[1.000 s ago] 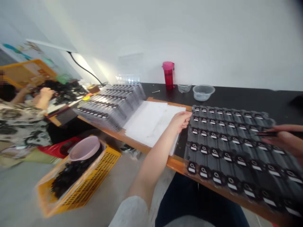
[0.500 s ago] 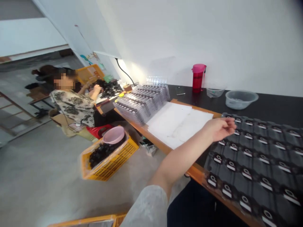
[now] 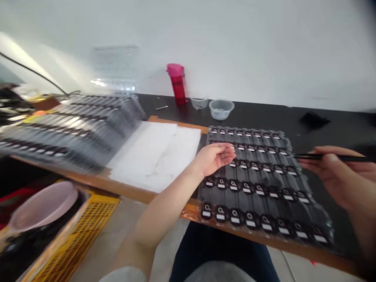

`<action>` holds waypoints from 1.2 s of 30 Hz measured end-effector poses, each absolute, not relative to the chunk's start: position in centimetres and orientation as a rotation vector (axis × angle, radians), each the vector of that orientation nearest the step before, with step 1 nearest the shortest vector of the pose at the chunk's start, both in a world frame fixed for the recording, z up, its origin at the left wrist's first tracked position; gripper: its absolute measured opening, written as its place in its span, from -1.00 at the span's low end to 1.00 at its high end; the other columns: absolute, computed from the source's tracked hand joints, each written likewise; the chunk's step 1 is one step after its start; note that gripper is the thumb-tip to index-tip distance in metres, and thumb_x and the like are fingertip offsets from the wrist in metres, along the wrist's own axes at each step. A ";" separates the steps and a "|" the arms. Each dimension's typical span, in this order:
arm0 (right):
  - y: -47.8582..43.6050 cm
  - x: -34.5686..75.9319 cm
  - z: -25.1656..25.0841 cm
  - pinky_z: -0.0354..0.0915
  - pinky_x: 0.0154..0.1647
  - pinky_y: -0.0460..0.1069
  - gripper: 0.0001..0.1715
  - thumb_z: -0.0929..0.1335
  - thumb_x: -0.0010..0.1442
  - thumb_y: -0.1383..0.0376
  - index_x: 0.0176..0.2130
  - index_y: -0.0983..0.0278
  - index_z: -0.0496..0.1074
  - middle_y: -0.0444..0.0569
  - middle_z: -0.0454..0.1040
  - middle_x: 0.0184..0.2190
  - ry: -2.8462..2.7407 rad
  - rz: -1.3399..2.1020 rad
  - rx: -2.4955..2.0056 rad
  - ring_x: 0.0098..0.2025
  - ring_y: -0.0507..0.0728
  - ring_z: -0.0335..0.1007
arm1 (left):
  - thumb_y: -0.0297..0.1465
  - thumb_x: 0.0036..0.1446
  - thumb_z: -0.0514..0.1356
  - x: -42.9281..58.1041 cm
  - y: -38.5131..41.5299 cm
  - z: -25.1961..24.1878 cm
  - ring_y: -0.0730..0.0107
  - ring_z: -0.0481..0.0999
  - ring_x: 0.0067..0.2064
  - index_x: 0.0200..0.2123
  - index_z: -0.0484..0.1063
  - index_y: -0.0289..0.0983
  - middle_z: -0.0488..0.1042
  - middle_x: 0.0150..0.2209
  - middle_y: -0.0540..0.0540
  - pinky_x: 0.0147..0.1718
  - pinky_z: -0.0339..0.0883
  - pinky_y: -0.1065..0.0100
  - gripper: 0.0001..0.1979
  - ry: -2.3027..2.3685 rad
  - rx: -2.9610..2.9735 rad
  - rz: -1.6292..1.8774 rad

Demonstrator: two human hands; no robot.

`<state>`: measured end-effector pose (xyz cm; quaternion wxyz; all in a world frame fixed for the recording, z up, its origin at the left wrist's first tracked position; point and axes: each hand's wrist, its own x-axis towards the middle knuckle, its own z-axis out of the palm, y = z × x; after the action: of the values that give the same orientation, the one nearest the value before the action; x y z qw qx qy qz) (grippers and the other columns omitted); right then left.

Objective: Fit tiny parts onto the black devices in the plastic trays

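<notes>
A clear plastic tray (image 3: 264, 180) lies on the dark table in front of me, with rows of small black pieces in it, each with a ring mark and a pale label. Over the tray's upper left part hovers my left hand (image 3: 215, 158), palm turned sideways, its fingers loosely bent and apart from the thumb; nothing shows in it. Whether it touches the tray I cannot tell. At the right, my right hand (image 3: 346, 176) grips black tweezers (image 3: 319, 157), their tips pointing left at the tray's right edge.
White paper sheets (image 3: 158, 150) lie left of the tray. Farther left stand stacked filled trays (image 3: 85, 125). Along the wall are a pink bottle (image 3: 178, 86), two clear bowls (image 3: 221, 111) and a crumpled black item (image 3: 314, 119). A yellow crate (image 3: 79, 235) and pink basin (image 3: 44, 205) sit below.
My view has swung right and down, bringing my right hand with the tweezers and the whole tray into sight. The co-worker has left the view. My left hand stays over the tray's left part.
</notes>
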<state>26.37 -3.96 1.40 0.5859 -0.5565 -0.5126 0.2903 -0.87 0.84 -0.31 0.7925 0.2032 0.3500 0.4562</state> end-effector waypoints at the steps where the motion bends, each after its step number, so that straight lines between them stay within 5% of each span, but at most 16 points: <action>1: -4.3 25.9 1.8 0.40 -0.12 0.21 -0.75 0.48 -0.04 0.08 -0.31 0.12 0.55 0.11 0.52 -0.35 -1.168 0.745 -1.312 -0.32 0.23 0.54 | -0.61 0.19 -0.02 -0.8 0.7 -0.3 0.48 0.51 -0.48 -0.38 0.46 -0.42 0.50 -0.50 -0.12 -0.37 0.43 0.40 -0.75 0.750 0.441 0.950; 13: -5.3 18.6 4.4 0.46 -0.22 -0.04 -0.85 0.40 0.11 0.29 -0.24 0.18 0.50 -0.05 0.54 -0.24 -1.740 0.763 -1.081 -0.21 0.10 0.51 | -0.31 0.29 -0.06 -0.5 0.0 0.1 0.31 0.57 -0.28 -0.39 0.46 -0.44 0.56 -0.38 -0.25 -0.18 0.43 0.28 -0.60 0.700 0.452 0.866; 36: -3.9 16.6 1.8 0.41 -0.12 -0.01 -0.81 0.34 0.18 0.39 -0.18 0.20 0.48 -0.06 0.54 -0.25 -2.000 0.487 -0.895 -0.19 0.08 0.47 | -0.36 0.31 -0.09 -0.5 0.0 -0.1 0.39 0.54 -0.43 -0.38 0.47 -0.46 0.53 -0.48 -0.19 -0.35 0.42 0.35 -0.58 0.633 0.402 0.885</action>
<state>16.63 -3.86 1.76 0.4337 -0.3594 -0.8028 0.1955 -0.48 0.04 -0.09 0.8364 0.1900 0.2990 0.4182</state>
